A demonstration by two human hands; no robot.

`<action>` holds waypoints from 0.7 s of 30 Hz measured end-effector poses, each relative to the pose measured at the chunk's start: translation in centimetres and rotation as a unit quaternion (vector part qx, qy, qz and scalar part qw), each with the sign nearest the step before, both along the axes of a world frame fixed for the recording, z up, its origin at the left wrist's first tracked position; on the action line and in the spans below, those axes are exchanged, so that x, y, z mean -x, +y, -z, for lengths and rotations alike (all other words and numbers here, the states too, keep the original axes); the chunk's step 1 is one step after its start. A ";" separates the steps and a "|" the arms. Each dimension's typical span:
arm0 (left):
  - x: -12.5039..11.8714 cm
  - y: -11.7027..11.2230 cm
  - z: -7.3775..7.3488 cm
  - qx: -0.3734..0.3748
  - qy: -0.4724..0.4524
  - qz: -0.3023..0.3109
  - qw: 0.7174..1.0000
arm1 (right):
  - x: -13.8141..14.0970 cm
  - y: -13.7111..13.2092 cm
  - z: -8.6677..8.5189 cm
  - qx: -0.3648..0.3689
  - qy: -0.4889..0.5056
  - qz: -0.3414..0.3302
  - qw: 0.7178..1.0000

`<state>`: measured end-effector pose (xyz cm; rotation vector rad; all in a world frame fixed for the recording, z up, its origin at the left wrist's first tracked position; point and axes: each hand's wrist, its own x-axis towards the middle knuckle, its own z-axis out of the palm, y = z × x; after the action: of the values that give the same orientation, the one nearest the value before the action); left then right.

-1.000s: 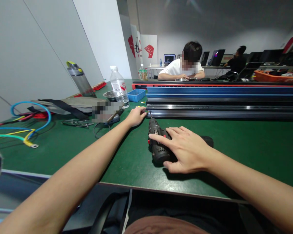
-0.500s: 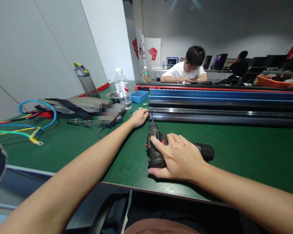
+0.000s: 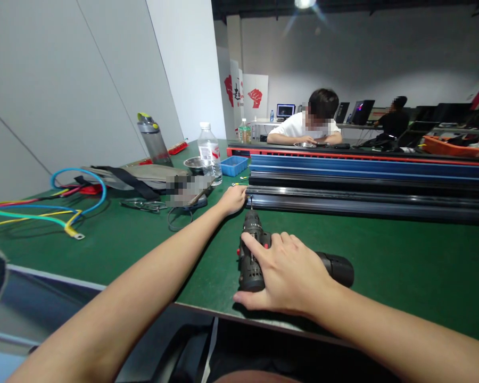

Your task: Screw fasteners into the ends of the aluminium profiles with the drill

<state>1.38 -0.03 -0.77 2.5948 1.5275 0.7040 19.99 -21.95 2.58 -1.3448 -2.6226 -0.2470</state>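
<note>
At the left end of a long dark-grey metal profile (image 3: 327, 206), a black plastic power drill (image 3: 252, 268) lies with its bit pointing to the far side.

On its side on the green worktop (image 3: 399, 260), the drill has its tip at the profile's near face; whether they touch cannot be told. The right hand (image 3: 297, 271) has its fingers wrapped over the grip, index finger stretched along the body, thumb by the rear. The left hand (image 3: 233, 200) is at the profile's left end; its fingertips are hidden, so I cannot tell what they pinch. The drill seems to be in position, but no finished hole or seated screw can be made out. Short yellow-green wires with ring terminals (image 3: 240, 184) lie just beyond the left hand, seemingly unattached.
</note>
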 end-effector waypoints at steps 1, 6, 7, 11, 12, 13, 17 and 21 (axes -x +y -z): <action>0.0 0.0 0.0 0.000 0.000 -0.001 1.000 | 0.0 0.0 0.0 0.002 -0.001 0.001 1.000; 0.1 0.1 0.0 -0.003 0.005 -0.010 1.000 | 0.0 0.0 0.1 0.000 0.007 -0.007 1.000; 0.1 0.1 0.0 -0.002 0.005 -0.011 1.000 | 0.0 0.0 0.1 -0.001 0.008 -0.007 1.000; 0.1 0.1 0.0 0.001 0.001 -0.005 1.000 | 0.0 -0.1 0.2 -0.002 0.009 -0.008 1.000; 0.1 0.1 0.0 0.002 -0.002 -0.002 1.000 | 0.0 -0.1 0.2 -0.003 0.008 -0.009 1.000; 0.1 0.1 0.0 0.003 -0.003 0.000 1.000 | 0.0 -0.1 0.2 -0.005 0.006 -0.009 1.000; 0.2 0.0 -0.1 0.003 -0.005 0.005 1.000 | -0.1 -0.1 0.1 -0.007 0.003 -0.010 1.000; 0.3 0.0 -0.2 0.002 -0.001 0.016 1.000 | -0.2 0.0 0.0 -0.002 0.004 -0.008 1.000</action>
<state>1.13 -0.06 -0.57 2.6083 1.4823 0.6994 20.21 -21.97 2.63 -1.3200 -2.6229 -0.2439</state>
